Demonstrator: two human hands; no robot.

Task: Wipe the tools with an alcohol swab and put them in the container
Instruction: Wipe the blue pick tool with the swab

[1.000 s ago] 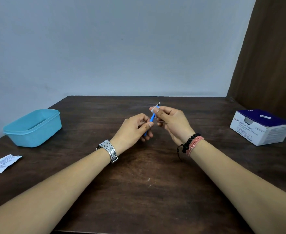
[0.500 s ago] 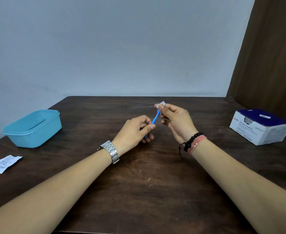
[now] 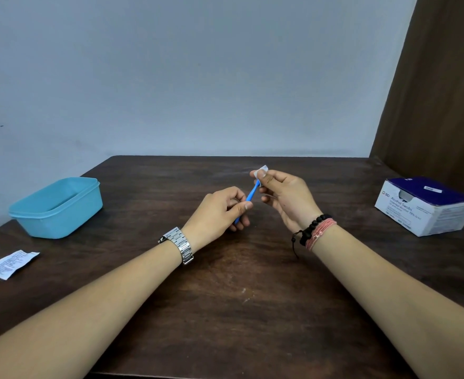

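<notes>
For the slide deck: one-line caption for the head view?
Left hand holds a blue tool while right hand wipes its tip with a swab.

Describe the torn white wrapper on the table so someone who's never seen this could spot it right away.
Start at the dark wooden table and go to its left side, where the light blue container sits. Nearer the viewer than that lies the wrapper: flat, white, printed with small text, the only paper scrap there.

The tool's (image 3: 252,192) tip is hidden under the swab (image 3: 262,169), its lower part inside the left hand (image 3: 219,212). The wrapper's (image 3: 9,263) print is too small to read.
</notes>
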